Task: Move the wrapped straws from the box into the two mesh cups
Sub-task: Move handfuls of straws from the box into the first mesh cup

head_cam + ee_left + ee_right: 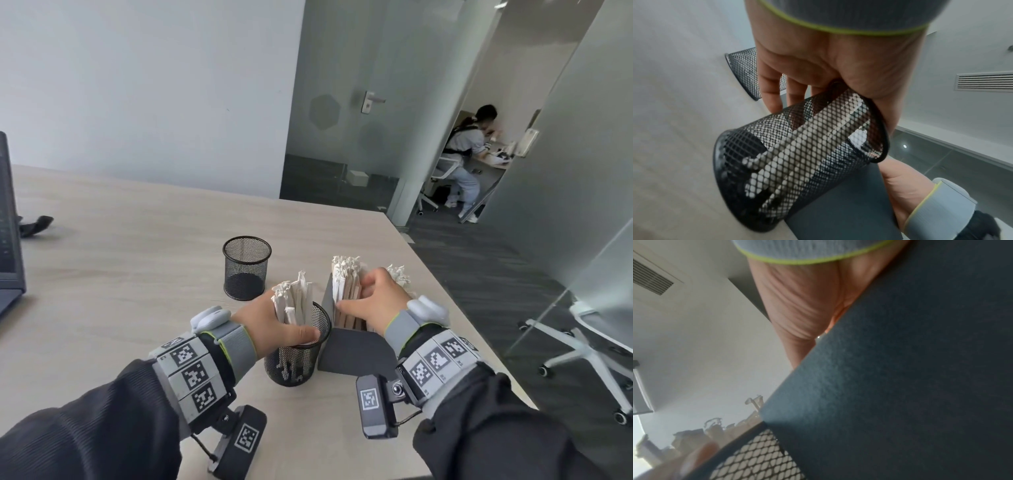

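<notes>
Two black mesh cups stand on the pale table (137, 274). The far cup (246, 267) holds nothing that I can see. The near cup (298, 356) holds a bunch of wrapped straws (294, 301), and my left hand (291, 322) grips that bunch above the rim, thumb in front. A dark box (356, 353) stands right beside the near cup, with more wrapped straws (344, 277) upright in it. My right hand (352, 296) reaches into the box and pinches some of them between thumb and curled fingers. In the left wrist view the near cup (797, 162) shows straws through its mesh.
A laptop (8, 233) and a small black item (34, 224) lie at the table's left. The table's right edge runs close behind the box. Past it stand a white office chair (589, 342) and glass walls. A person (469, 150) sits in the far room.
</notes>
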